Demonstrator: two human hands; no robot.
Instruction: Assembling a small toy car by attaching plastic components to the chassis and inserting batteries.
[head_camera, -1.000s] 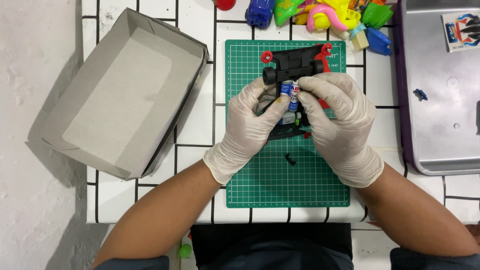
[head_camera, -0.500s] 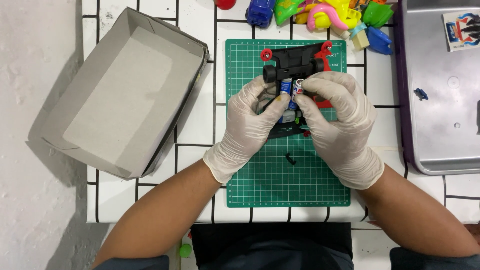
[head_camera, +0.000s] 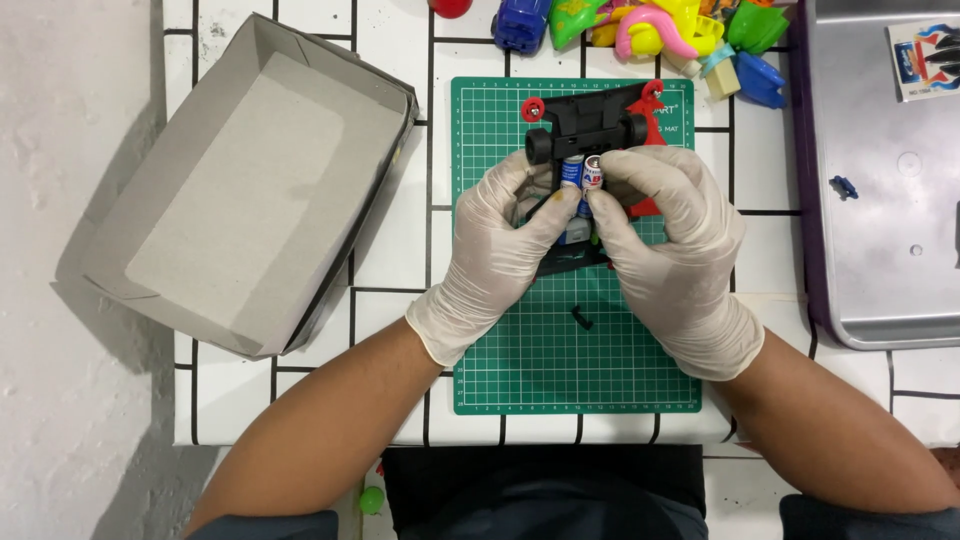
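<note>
A black and red toy car (head_camera: 590, 122) lies upside down on the green cutting mat (head_camera: 560, 370). Both my gloved hands grip it. My left hand (head_camera: 500, 250) holds its left side, thumb pressing toward the middle. My right hand (head_camera: 670, 250) holds the right side, its fingertips on two small blue and white batteries (head_camera: 582, 172) set in the car's underside. The car's lower half is hidden under my hands. A small black part (head_camera: 581, 317) lies loose on the mat just below my hands.
An open grey cardboard box (head_camera: 240, 190) sits left of the mat. A heap of colourful plastic toys (head_camera: 660, 30) lies along the far edge. A metal tray (head_camera: 880, 180) with a small blue piece and a printed card stands at the right.
My fingers have shifted slightly on the batteries and the car sits a touch higher on the mat. Nothing else has moved.
</note>
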